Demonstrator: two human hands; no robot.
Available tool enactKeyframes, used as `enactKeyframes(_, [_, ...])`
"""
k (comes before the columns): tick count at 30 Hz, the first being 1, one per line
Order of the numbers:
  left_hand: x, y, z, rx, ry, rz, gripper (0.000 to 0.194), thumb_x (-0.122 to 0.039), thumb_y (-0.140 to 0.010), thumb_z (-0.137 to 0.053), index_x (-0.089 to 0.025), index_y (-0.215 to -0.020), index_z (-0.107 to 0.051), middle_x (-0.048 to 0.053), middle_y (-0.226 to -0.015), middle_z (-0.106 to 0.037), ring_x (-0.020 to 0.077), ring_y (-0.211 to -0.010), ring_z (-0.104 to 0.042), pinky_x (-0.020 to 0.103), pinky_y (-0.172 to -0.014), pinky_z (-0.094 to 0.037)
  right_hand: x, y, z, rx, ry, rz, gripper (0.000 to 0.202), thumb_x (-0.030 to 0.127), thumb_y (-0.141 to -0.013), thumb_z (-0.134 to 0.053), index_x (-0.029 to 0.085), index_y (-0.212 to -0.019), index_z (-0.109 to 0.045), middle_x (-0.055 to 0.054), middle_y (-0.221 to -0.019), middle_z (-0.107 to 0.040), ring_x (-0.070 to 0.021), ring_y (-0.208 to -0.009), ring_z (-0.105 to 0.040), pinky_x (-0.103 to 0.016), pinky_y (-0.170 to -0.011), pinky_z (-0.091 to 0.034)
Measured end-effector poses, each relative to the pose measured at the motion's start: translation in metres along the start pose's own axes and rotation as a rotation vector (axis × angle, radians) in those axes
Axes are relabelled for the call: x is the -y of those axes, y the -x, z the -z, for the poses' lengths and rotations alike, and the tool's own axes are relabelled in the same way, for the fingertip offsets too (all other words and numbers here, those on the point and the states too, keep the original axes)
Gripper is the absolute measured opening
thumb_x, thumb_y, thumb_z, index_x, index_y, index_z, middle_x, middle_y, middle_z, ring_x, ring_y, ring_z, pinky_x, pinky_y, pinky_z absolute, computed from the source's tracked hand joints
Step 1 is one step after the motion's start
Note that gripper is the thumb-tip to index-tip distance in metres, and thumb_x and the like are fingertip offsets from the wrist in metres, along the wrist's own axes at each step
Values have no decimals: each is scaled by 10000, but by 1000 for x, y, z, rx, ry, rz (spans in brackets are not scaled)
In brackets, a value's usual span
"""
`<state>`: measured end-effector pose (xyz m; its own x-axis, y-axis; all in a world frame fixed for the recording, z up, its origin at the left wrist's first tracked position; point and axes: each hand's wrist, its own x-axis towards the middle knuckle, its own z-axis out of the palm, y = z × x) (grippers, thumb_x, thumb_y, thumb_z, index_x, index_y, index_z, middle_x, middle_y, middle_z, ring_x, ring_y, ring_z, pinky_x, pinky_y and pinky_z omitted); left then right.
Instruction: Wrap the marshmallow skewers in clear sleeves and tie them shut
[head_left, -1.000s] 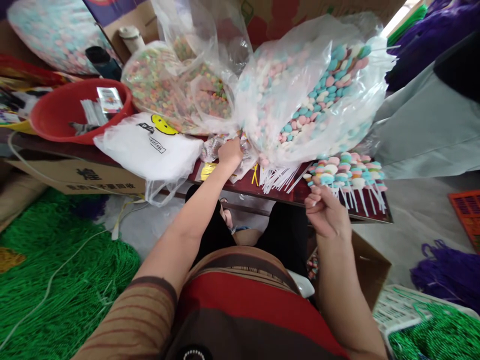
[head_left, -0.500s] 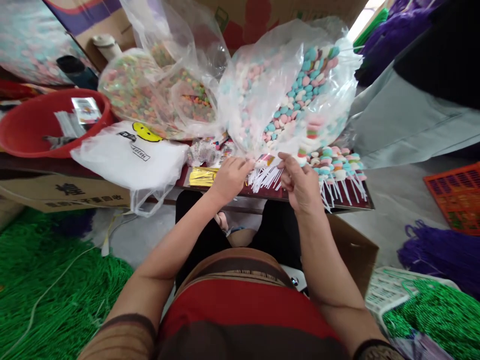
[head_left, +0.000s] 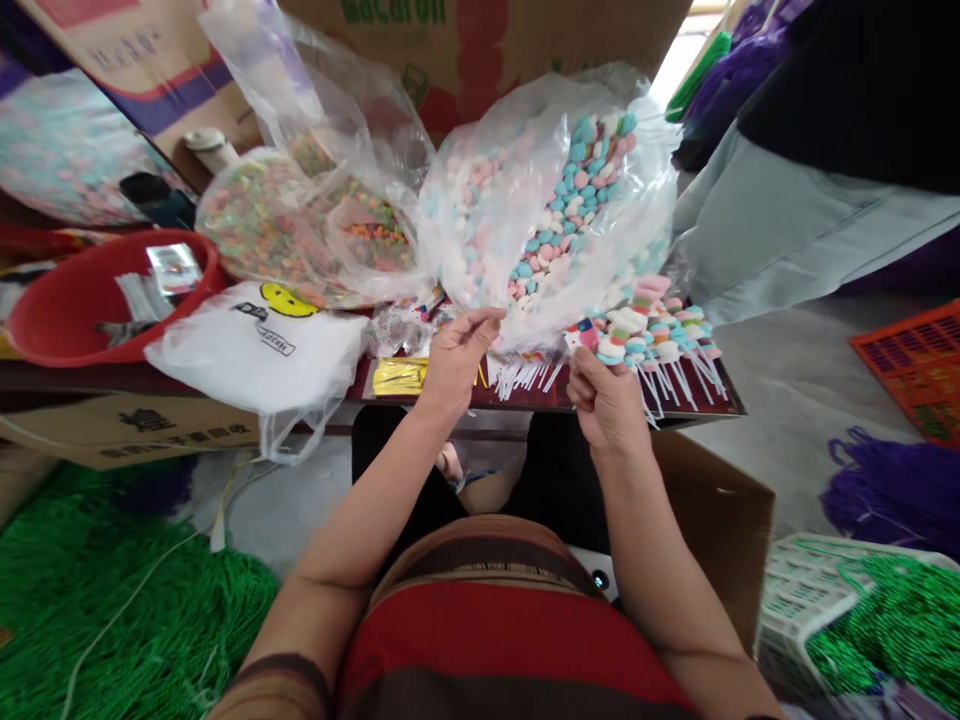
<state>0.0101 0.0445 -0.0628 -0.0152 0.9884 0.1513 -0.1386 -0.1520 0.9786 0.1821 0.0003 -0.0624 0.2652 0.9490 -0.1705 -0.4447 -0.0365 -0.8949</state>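
The right hand has its grip closed on a small printed plastic packet with red, white and blue markings, pinched between thumb and fingers and raised over the front of the dark red table. Just beside the packet lie multicoloured soft candies threaded on white sticks, heaped at the table's right end with their sticks toward the person; whether the grip also takes one of these cannot be told.

The left hand is above the table, thumb and fingertips drawn close; whether anything is between them cannot be told. Near it lies a bundle of flat yellow ties, with crumpled clear printed wrappers behind. Between the hands are loose thin white sticks.

Beyond stands a large clear plastic bag of pink, blue and white candies, beside a clear bag of small orange and green candies. Farther left are a white plastic bag with a yellow smiley and a red plastic basin.
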Motion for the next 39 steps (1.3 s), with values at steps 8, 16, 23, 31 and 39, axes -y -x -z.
enactKeyframes(8, [-30, -43, -54, -57, 310, 157, 251, -354, -721, -832, -170, -767, -668, -30, -705, -584, 87, -680, -516, 257, -769, -403, -7, 1, 11, -54, -127, -48, 503, 362, -553, -928, 199, -681, -469, 124, -536, -379, 8, -405, -224, -147, -362, -149])
enactKeyframes(16, [-30, -53, -75, -40, 19, 76, 173, -289, -807, -714, -157, -717, -648, -42, -674, -570, 96, -666, -452, 248, -694, -353, -7, 0, 18, -68, -174, -45, 501, 407, -543, -932, 197, -706, -508, 123, -540, -377, 4, -405, -219, -162, -365, -125])
enactKeyframes(23, [-39, -46, -71, -11, 186, 101, 241, -301, -903, -654, -171, -703, -614, -20, -686, -560, 115, -699, -506, 264, -762, -425, -6, 3, 15, -63, -177, -57, 490, 399, -553, -927, 196, -697, -505, 117, -550, -391, 1, -415, -232, -164, -368, -145])
enactKeyframes(31, [-48, -37, -56, 39, 783, 339, 472, -439, -1046, -403, -203, -638, -383, -24, -639, -360, 111, -625, -473, 287, -748, -500, -13, 5, 8, -65, -135, -75, 501, 414, -530, -940, 191, -706, -528, 103, -571, -442, 4, -414, -257, -158, -364, -169])
enactKeyframes(39, [-39, -38, -51, 95, 682, 286, 494, -524, -1029, -403, -201, -657, -411, -19, -646, -414, 111, -639, -502, 287, -742, -489, -15, 8, 1, -27, -147, -74, 513, 423, -519, -949, 190, -679, -521, 113, -543, -396, 8, -407, -234, -158, -364, -146])
